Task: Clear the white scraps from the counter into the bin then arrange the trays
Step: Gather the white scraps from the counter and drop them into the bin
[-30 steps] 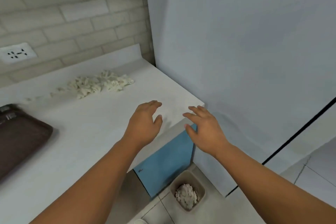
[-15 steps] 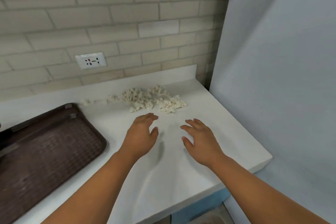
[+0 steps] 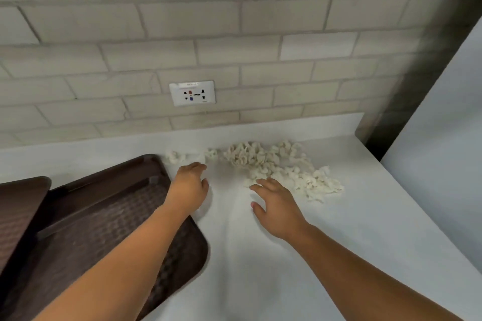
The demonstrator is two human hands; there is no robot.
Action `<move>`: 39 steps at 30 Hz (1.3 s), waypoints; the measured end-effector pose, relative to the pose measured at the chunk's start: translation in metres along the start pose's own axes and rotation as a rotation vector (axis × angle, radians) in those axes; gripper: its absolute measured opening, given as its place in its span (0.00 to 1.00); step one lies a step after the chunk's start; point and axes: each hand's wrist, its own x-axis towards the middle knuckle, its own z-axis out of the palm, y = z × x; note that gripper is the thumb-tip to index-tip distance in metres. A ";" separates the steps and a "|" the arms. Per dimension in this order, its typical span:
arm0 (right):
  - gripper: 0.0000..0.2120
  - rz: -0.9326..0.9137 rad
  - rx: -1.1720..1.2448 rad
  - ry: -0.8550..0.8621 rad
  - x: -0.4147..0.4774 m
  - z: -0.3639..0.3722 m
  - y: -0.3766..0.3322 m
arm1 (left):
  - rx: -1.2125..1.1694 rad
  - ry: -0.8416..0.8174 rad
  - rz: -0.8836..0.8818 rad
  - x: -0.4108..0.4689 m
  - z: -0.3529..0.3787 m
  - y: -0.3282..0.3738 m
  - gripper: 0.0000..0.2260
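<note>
hands: left hand (image 3: 191, 185) and right hand (image 3: 276, 206) apart, both empty, fingers loose | white scraps (image 3: 276, 167): piled far-right on bench (image 3: 287, 255), right hand at the pile's near edge, left hand by stray clumps beside tray (image 3: 104, 216) | bin: out of view | risk: loose pieces likely spill from a scoop or get pushed onto the tray

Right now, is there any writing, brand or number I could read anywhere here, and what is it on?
No text can be read.
Wall socket: a small printed strip along its top edge, too blurred to make out.
Brown tray, counter, white scraps: no writing shows.
</note>
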 end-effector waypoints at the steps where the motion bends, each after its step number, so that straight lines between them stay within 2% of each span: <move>1: 0.21 -0.004 -0.006 -0.016 0.009 0.005 -0.004 | 0.028 -0.012 -0.039 0.012 -0.003 -0.010 0.20; 9: 0.22 -0.049 -0.088 -0.093 0.085 0.014 -0.024 | 0.189 -0.167 -0.272 0.100 -0.017 -0.058 0.19; 15: 0.21 -0.059 -0.090 -0.154 0.121 0.019 -0.031 | 0.203 -0.232 -0.269 0.113 0.000 -0.083 0.17; 18: 0.21 -0.070 -0.067 -0.156 0.137 0.026 -0.033 | 0.203 -0.226 -0.207 0.106 0.005 -0.066 0.13; 22: 0.21 -0.074 0.017 -0.128 0.157 0.036 -0.046 | 0.121 -0.247 -0.187 0.096 0.011 -0.046 0.14; 28: 0.24 -0.101 -0.067 -0.108 0.196 0.050 -0.065 | -0.240 -0.010 -0.310 0.070 -0.010 -0.053 0.15; 33: 0.26 -0.119 -0.313 -0.237 0.226 0.059 -0.075 | -0.547 0.067 -0.427 0.044 -0.047 -0.063 0.09; 36: 0.26 -0.146 -0.460 -0.354 0.234 0.070 -0.080 | -0.607 0.131 -0.449 0.028 -0.072 -0.068 0.16; 39: 0.22 -0.197 -0.490 -0.381 0.233 0.080 -0.085 | -0.556 0.183 -0.464 0.014 -0.082 -0.076 0.26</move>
